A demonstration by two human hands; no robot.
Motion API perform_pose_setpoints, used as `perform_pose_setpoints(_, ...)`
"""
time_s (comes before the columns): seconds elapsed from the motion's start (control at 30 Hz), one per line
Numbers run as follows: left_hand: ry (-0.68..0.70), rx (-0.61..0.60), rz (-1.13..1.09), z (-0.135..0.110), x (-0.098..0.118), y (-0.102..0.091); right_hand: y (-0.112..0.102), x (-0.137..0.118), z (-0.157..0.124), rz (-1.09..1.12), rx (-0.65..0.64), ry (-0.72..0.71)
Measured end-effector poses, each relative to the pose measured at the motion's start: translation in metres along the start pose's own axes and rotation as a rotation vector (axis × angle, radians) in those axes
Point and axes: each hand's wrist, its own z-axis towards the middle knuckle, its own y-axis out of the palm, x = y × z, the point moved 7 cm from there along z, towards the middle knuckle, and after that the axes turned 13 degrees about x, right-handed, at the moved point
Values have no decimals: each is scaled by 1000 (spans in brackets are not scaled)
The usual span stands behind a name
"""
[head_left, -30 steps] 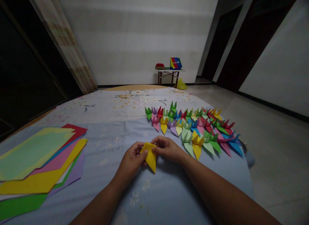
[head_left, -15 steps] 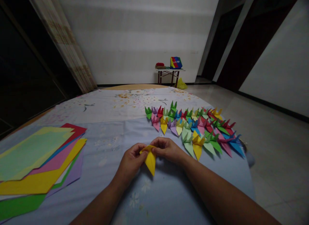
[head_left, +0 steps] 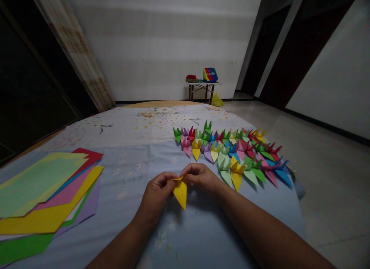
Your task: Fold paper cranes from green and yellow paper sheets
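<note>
Between my two hands is a folded yellow origami paper (head_left: 180,192), its long point hanging down toward me. My left hand (head_left: 160,188) pinches its upper left corner between thumb and fingers. On the other side, my right hand (head_left: 199,175) grips the upper right part the same way. The fingertips hide much of the paper's top edge. Just beyond my right hand stand rows of folded paper cranes (head_left: 237,172) in green, yellow, pink, blue, red and purple.
Stacked sheets of coloured paper (head_left: 43,184) lie at the left of the table. A floral tablecloth (head_left: 124,207) covers the table. Against the far wall, a small table (head_left: 204,84) carries a colourful box (head_left: 210,74), with a yellow bag (head_left: 217,101) on the floor beside it.
The paper's top edge has tilted and now looks narrower, its upper flap less visible. Both hands have shifted only slightly and keep hold of it.
</note>
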Motion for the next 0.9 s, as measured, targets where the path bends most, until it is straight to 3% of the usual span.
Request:
perform_pose_setpoints(0.27, -70, -200, -115, -5, 2, 11, -9, 4, 5, -21, 55, 25)
perform_pose_setpoints(0.5, -81, -151, -46, 0, -7, 7, -7, 4, 3, -82, -2, 1)
perform_pose_setpoints(0.67, -64, -88, -20, 0, -1, 4, -7, -5, 0, -102, 11, -31)
perform_pose_setpoints(0.9, -66, -42, -21, 1, 0, 1, -9, 8, 3, -120, 18, 9)
